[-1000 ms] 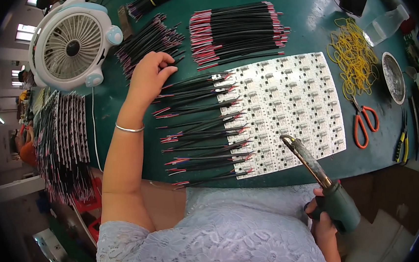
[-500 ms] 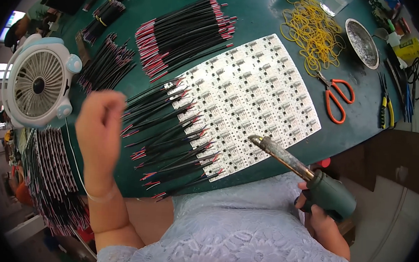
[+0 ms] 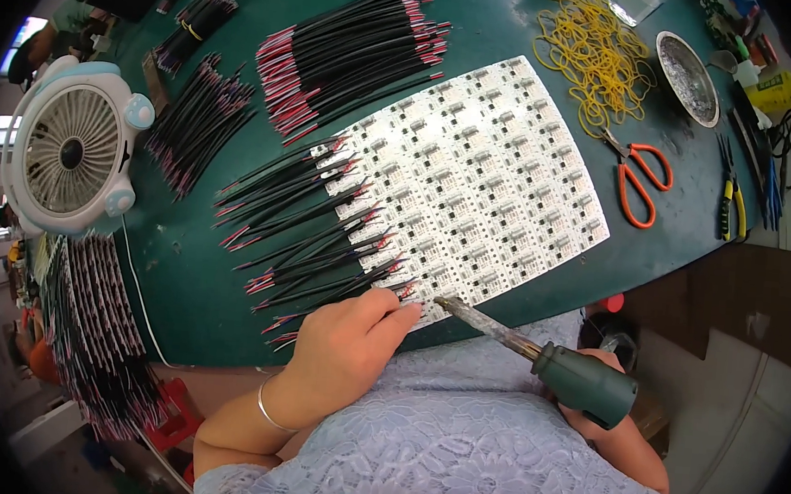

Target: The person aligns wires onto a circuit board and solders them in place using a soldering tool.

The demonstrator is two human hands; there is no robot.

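My left hand rests at the near left corner of a white panel of small circuit boards, thumb and fingers pinched together. What they grip is hidden under the fingers. Black cables with red and white wire ends fan out leftward from the panel's left edge, the nearest ones partly covered by this hand. My right hand is wrapped round the green handle of a soldering iron. The iron's metal tip points left, over the panel's near edge, close to my left fingertips.
Behind the panel lies a stack of cut black cables; more bundles lie left, by a fan. Yellow rubber bands, a metal bowl, orange-handled scissors and yellow-handled pliers sit right on the green table.
My left hand has come down and right, from above the left of the table to the panel's near corner. The soldering iron has moved left and down, bringing its tip near those fingers.
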